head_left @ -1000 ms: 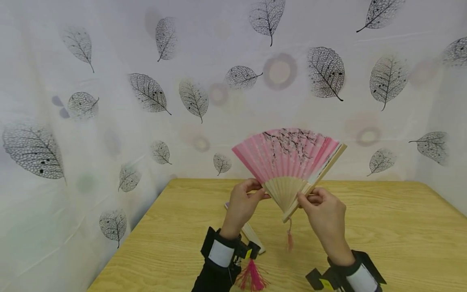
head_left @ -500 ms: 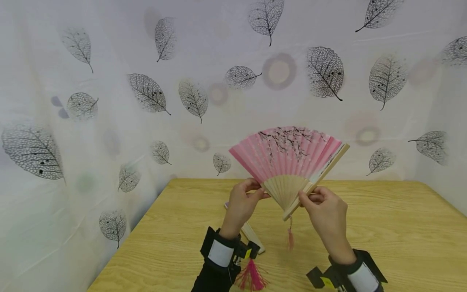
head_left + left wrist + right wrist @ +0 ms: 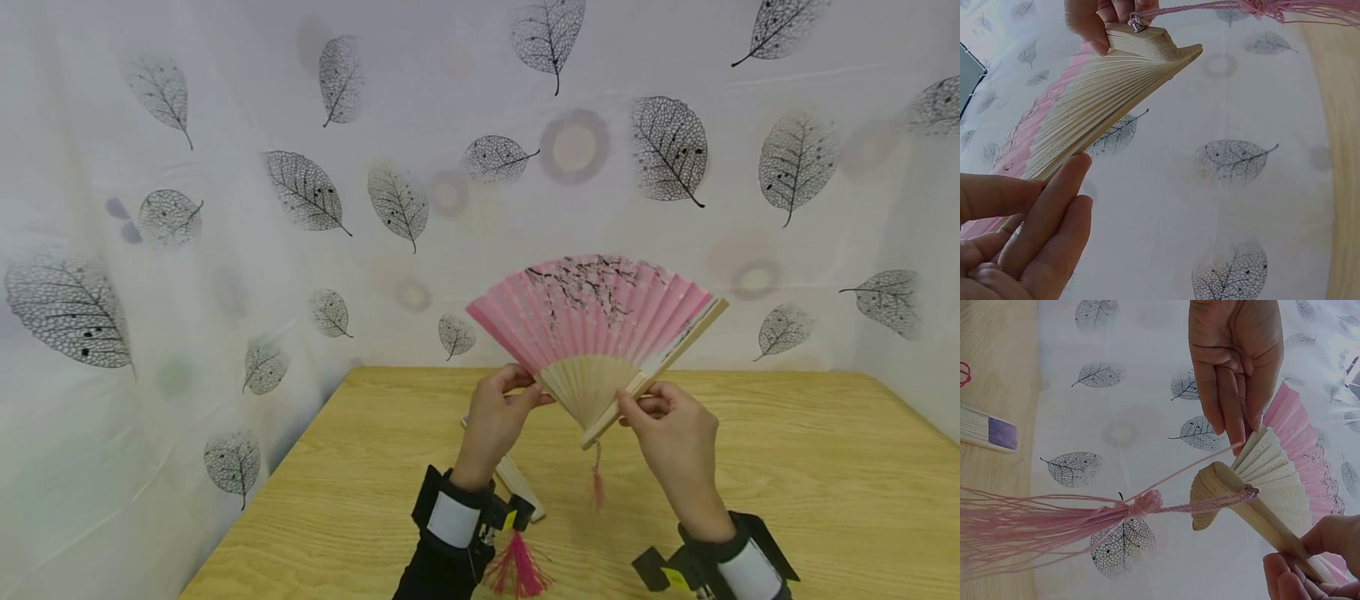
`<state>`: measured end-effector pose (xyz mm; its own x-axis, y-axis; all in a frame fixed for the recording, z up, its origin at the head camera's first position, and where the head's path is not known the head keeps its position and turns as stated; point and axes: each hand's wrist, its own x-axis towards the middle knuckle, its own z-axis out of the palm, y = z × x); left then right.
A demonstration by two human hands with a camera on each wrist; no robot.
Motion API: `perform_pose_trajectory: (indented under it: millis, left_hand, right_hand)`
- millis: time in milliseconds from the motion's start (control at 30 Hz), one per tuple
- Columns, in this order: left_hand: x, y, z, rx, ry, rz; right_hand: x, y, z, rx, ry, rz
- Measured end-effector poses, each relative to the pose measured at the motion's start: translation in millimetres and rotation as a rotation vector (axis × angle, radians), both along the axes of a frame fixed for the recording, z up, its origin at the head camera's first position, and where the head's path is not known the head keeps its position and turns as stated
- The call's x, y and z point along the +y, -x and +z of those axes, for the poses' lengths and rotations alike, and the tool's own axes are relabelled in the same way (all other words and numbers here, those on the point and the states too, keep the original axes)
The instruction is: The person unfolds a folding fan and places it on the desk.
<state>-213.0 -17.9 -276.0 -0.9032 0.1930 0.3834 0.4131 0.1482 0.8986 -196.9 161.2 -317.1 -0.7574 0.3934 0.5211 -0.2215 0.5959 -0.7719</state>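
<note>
A pink folding fan (image 3: 581,312) with dark blossom branches is spread wide, held up above the table. My left hand (image 3: 502,425) pinches its left outer rib between thumb and fingers, as the left wrist view also shows. On the other side, my right hand (image 3: 675,433) grips the thick right guard stick (image 3: 1272,525) with the thumb in front. Some folds beside that stick are still bunched together. From the pivot at the bottom hangs a pale pink tassel (image 3: 597,487), large across the right wrist view.
A second folding fan (image 3: 520,490), closed, lies on the wooden table (image 3: 810,483) partly behind the left wrist. Its purple end (image 3: 1002,433) shows in the right wrist view. A bright pink tassel (image 3: 519,568) lies near that wrist. Leaf-printed white curtain (image 3: 480,225) stands behind the table.
The fan has spread wider. My right hand has moved slightly to the right with the guard stick, while my left hand has stayed nearly in place.
</note>
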Motion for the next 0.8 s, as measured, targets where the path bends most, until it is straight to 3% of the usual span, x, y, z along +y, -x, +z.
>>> perform_pose_trajectory:
  millis: [133,433,700,800]
  left_hand:
    - [0.4,3.0,-2.7,0.008,-0.002,0.003]
    - [-1.6,24.8,-22.9,0.008,-0.05,-0.005]
    - [-1.7,23.8,-22.2,-0.004,-0.071,-0.008]
    - [-1.7,18.2,-15.5,-0.018,-0.064,-0.008]
  right_hand:
    - [1.0,-0.1,-0.2,-0.007,-0.001,0.004]
    - [2.1,-0.3,1.7,0.002,0.008,0.026]
    - [3.7,-0.2,2.3,-0.016,0.005,-0.002]
    - [3.8,-0.1,2.0,-0.02,0.007,0.003]
